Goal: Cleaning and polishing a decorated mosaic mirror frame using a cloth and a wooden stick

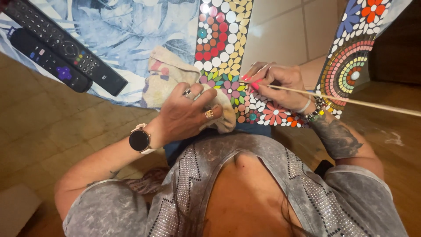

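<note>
Mosaic frame [223, 48], set with round and petal-shaped tiles in many colours, lying tilted across the lap. Thin wooden stick [351, 100], nearly level, its tip touching the flower tiles. Crumpled stained cloth [169, 74] against the frame's left bar.

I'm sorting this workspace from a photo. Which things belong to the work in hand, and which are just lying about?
In use:
- mosaic frame, propped in front of the person
- thin wooden stick, in the right hand, tip at the tiles
- stained cloth, under the left hand

Lying about:
- two black remote controls, on the blue patterned fabric
</note>
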